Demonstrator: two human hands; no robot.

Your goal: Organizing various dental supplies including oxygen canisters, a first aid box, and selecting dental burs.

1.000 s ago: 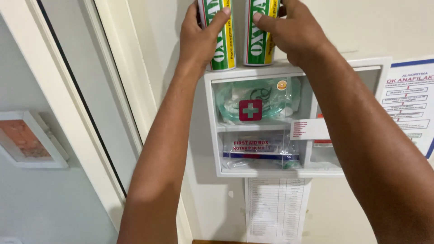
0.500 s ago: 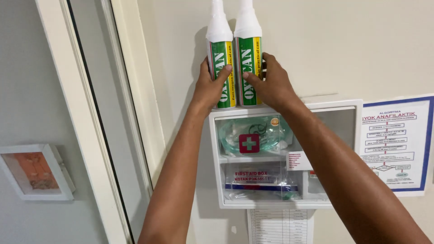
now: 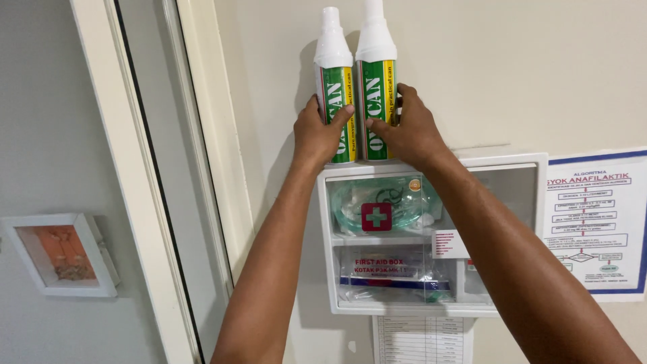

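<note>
Two tall green-and-yellow cans with white caps, the left can (image 3: 335,87) and the right can (image 3: 376,84), stand upright and touching on top of the white wall-mounted first-aid cabinet (image 3: 532,162). Our left hand (image 3: 317,131) wraps its fingers around the left can; our right hand (image 3: 411,128) clasps the right can. A flowchart poster (image 3: 596,222) hangs just beside the cabinet.

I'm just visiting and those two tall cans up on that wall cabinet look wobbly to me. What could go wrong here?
1. The two cans, left can and right can, are tall and slim on the narrow cabinet top; either might tip once released.
2. The left hand and right hand hold only the lower halves, so the tops could lean.
3. A falling can might strike the person below.
</note>
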